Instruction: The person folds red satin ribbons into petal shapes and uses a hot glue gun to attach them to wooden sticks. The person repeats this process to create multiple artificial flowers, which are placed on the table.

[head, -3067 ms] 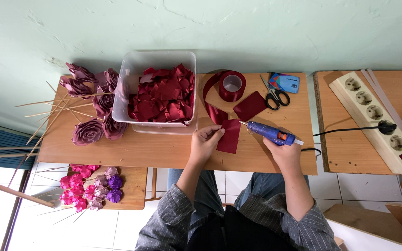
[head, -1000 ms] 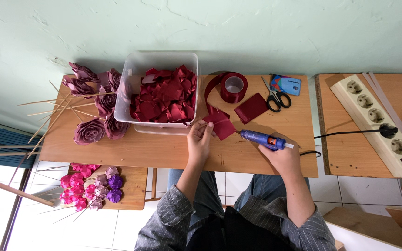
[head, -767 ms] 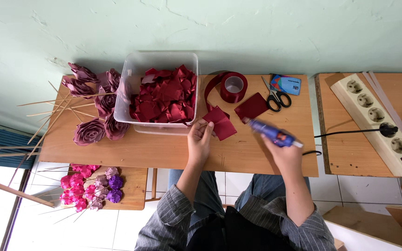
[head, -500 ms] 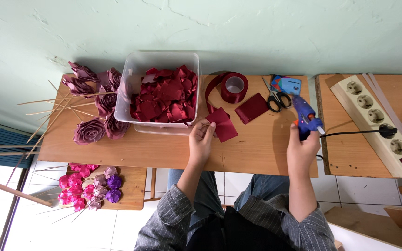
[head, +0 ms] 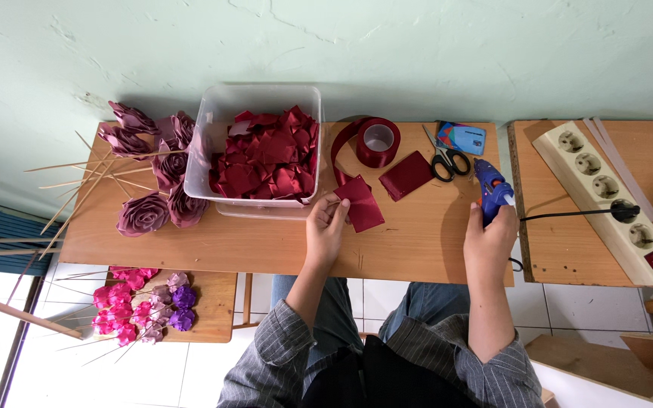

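Observation:
My left hand (head: 326, 230) pinches a dark red ribbon piece (head: 360, 202) at its left corner, just above the wooden table (head: 266, 245). My right hand (head: 490, 240) grips a blue glue gun (head: 491, 190) standing near the table's right edge, its nozzle pointing away from me. A clear plastic tub (head: 205, 140) full of folded red ribbon pieces stands behind my left hand. A dark red ribbon roll (head: 377, 141) and a flat red ribbon square (head: 406, 175) lie between the two hands.
Black scissors (head: 442, 160) and a blue card (head: 461, 137) lie at the back right. Mauve ribbon roses on wooden sticks (head: 149, 174) fill the table's left end. A white power strip (head: 606, 200) lies on the neighbouring table. Pink and purple small flowers (head: 141, 306) sit on a lower shelf.
My right hand has carried the glue gun from beside the ribbon piece over to the table's right edge and stood it there. My left hand still holds the ribbon piece.

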